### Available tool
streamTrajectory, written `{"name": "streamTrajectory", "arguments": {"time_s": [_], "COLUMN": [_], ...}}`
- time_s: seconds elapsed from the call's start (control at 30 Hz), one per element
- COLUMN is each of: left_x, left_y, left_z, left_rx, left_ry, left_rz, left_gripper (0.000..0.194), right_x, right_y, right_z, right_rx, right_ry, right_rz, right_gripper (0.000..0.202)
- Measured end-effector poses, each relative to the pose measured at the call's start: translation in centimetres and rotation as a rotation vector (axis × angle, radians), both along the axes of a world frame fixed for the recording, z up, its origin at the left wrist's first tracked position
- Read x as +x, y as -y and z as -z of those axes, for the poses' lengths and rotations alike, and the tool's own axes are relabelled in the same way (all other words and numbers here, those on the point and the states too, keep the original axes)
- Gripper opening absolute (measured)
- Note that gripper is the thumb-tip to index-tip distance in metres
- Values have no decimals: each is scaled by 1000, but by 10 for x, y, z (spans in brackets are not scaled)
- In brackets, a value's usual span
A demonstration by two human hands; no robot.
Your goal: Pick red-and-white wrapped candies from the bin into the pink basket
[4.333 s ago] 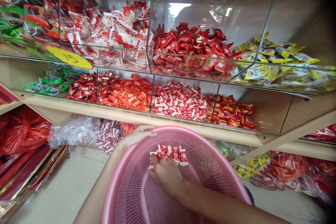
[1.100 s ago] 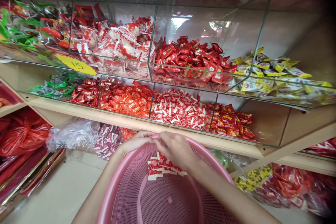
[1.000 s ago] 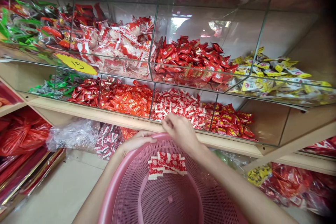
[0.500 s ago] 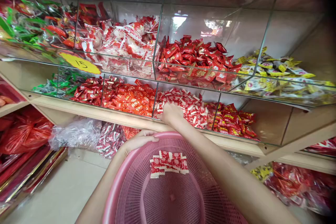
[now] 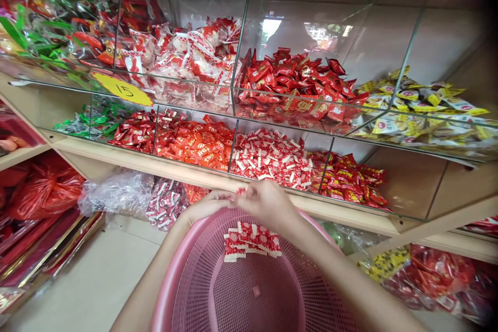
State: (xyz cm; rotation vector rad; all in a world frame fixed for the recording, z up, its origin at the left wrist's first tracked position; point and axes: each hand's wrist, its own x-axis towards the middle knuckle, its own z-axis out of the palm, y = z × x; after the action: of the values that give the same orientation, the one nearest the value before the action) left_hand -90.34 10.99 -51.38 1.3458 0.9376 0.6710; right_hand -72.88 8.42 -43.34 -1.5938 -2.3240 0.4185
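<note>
The small red packet [image 5: 241, 191] pinched narrowly by the right hand [image 5: 270, 205] could drop outside the pink basket [image 5: 168, 280] if the fingertips slip, as that hand curls over the far rim, forearm slanting inward, beside the rim-gripping left hand [image 5: 208, 207], with red-and-white packets [image 5: 252, 241] inside.

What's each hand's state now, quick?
Left hand: closed on the rim of the pink basket.
Right hand: closed, pinching a small red packet, partly hidden.

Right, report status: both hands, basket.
Left hand on pink basket rim. Right hand at rim, red packet in grip. Red-and-white packets inside. Right forearm partly hides basket.
</note>
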Motion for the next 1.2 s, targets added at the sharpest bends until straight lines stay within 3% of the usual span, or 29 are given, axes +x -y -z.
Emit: {"name": "streamTrajectory", "arguments": {"time_s": [0.13,0.27,0.63,0.87,0.93,1.1,1.2], "left_x": [1,0,0,-1,-1,0,1], "left_y": [0,1,0,2,2,3,3], "left_z": [1,1,1,0,0,-3,-4], "left_rx": [-21,-54,-29,-59,-65,28,14], "left_ry": [19,25,54,61,52,-18,-36], "left_rz": [9,12,43,34,30,-6,11], "left_gripper": [28,32,30,30,31,28,29], "right_x": [-7,-16,-33,-25,-20,-10,-10], "right_y": [24,24,3,4,7,22,29], "right_z": [49,72,74,67,63,66,75], "right_rx": [-145,-194,-265,-206,-164,-43,-29], "right_ry": [138,244,272,321,319,317,361], "right_rz": [-111,-83,-13,-4,-48,-344,-381], "right_gripper": [34,38,38,40,38,33,31]}}
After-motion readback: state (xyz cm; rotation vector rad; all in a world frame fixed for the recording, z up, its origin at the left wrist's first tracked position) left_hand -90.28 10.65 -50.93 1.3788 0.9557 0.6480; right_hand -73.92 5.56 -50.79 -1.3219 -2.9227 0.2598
